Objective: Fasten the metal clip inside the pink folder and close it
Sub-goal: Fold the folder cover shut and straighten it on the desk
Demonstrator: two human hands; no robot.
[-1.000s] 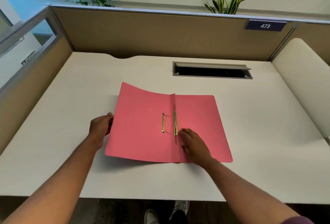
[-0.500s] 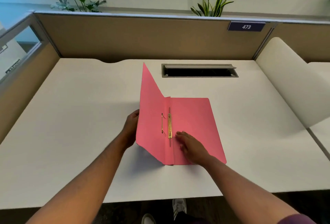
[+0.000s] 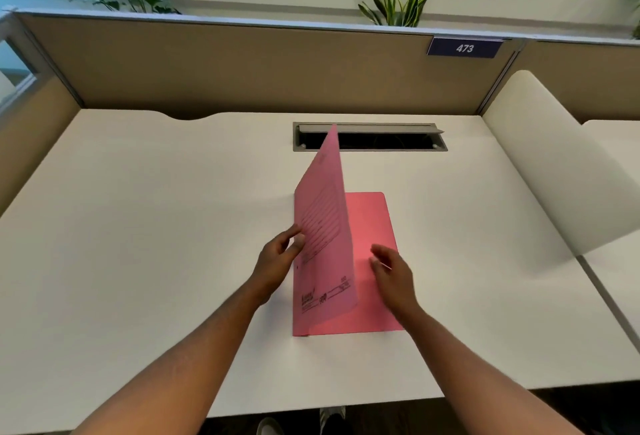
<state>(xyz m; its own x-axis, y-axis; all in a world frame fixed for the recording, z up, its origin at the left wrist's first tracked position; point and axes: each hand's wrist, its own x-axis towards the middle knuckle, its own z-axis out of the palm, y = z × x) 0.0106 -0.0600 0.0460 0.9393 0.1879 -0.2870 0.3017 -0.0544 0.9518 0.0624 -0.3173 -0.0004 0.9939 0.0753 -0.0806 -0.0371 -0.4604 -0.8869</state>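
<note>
While a white cubicle desk (image 3: 156,244) stretches beneath a tan partition (image 3: 225,67) bearing a "473" placard (image 3: 464,48), a pink folder (image 3: 367,296) sits near the desk's front edge, its back panel flat and its printed front cover (image 3: 322,226) tilted up past vertical, leaning over toward the back panel. The left hand (image 3: 277,261) rests loosely open against the cover's outer face, fingertips touching it without pinching. The right hand (image 3: 391,271), fingers spread and holding nothing, hovers just above the back panel, right in the cover's path. The metal clip is hidden behind the raised cover, so its fastening cannot be confirmed. Should the right hand linger, the cover would likely land on it; an unflattened prong could also keep the folder from lying shut.
</note>
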